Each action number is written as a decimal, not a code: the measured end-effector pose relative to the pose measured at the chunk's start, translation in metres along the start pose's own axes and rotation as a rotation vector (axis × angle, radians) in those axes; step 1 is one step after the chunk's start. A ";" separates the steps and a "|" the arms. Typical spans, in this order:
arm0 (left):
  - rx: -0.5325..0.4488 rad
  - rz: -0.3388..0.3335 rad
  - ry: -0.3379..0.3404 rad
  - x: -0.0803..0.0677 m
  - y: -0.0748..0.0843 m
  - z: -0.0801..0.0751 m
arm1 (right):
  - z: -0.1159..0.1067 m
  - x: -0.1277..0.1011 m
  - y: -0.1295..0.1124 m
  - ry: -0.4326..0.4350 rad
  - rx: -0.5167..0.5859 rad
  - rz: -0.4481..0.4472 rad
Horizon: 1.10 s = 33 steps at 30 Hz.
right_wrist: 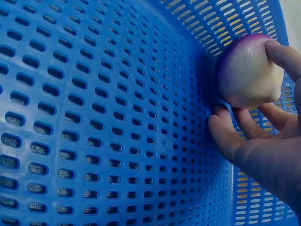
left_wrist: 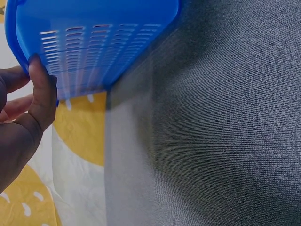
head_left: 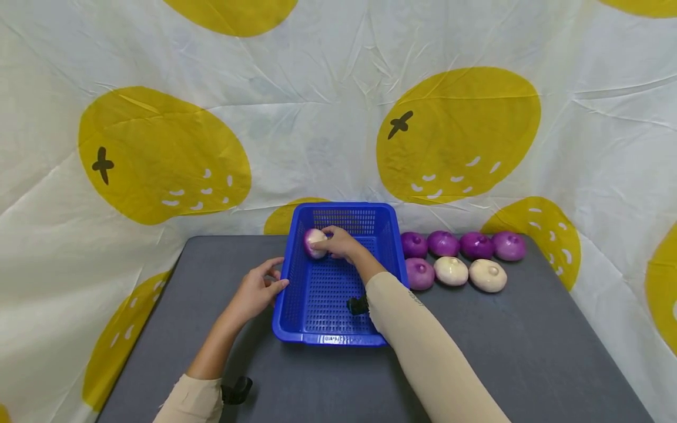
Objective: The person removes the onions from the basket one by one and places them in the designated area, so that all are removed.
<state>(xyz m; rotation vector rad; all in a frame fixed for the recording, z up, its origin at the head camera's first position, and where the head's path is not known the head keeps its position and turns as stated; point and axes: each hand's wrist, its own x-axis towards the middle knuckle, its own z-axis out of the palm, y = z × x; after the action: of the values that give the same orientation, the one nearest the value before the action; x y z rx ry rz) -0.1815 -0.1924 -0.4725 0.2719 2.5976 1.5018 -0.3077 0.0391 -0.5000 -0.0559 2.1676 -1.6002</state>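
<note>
A blue plastic basket (head_left: pixel 338 339) with slotted walls stands on the dark grey table. Inside it, by the far left corner, is a purple-and-white onion (right_wrist: pixel 249 70). My right hand (head_left: pixel 341 242) reaches in and holds this onion, its thumb on the pale side and its fingers beneath. At the basket's left rim, my left hand (head_left: pixel 258 289) grips the edge with thumb and fingertips; the left wrist view shows the thumb (left_wrist: pixel 41 87) against the outer side of the wall. The rest of the basket floor has nothing on it.
Right of the basket, several purple onions (head_left: pixel 443 243) form a back row. In front of them lie a lighter purple onion (head_left: pixel 420 274) and two white onions (head_left: pixel 451 271). A white cloth (head_left: pixel 317 147) with yellow fruit prints hangs behind the table.
</note>
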 end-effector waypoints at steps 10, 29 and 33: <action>-0.004 -0.019 0.004 0.001 0.003 0.001 | -0.006 -0.006 -0.017 -0.016 0.026 -0.068; 0.006 -0.044 -0.010 0.004 0.001 -0.006 | -0.076 -0.054 -0.092 0.103 -0.022 -0.339; 0.017 -0.056 -0.006 0.004 0.001 -0.007 | -0.095 -0.071 -0.103 0.171 -0.079 -0.406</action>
<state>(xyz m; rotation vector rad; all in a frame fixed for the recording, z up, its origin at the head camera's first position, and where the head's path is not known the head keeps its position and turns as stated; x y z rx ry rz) -0.1865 -0.1970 -0.4681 0.2032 2.5913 1.4589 -0.3022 0.1111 -0.3604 -0.4225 2.4698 -1.7855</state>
